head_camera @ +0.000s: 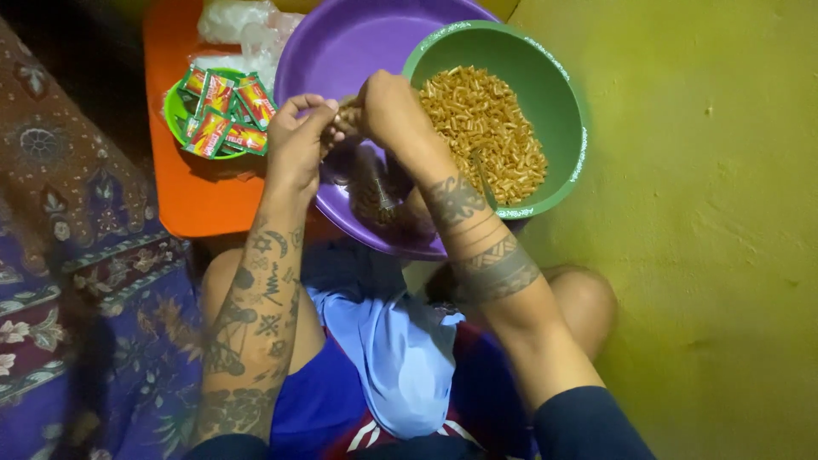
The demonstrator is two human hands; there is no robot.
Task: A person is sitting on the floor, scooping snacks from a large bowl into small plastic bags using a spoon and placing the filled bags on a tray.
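Left hand [298, 140] and right hand [388, 106] meet over purple basin [341, 43], fingers pinched shut on small clear packet [345, 119], contents too small to tell. Green bowl [558, 94] of orange snack pieces [481, 128] just right of hands. Red-green sachets [226, 115] in small green dish on orange tray [196, 196], left.

Two bare hands show, the left hand [296, 140] and the right hand [390, 106], both with tattooed forearms. There are three round plastic bowls: one large purple plastic basin [341, 43], one dark green plastic bowl [562, 94] filled with short orange-yellow snack sticks [486, 119] too many to count, and one small bright green plastic bowl [175, 111]. That small bowl holds about six red-and-green foil sachets [223, 115]. One orange plastic tray [192, 192] and one crumpled clear plastic bag [243, 25] complete the count.
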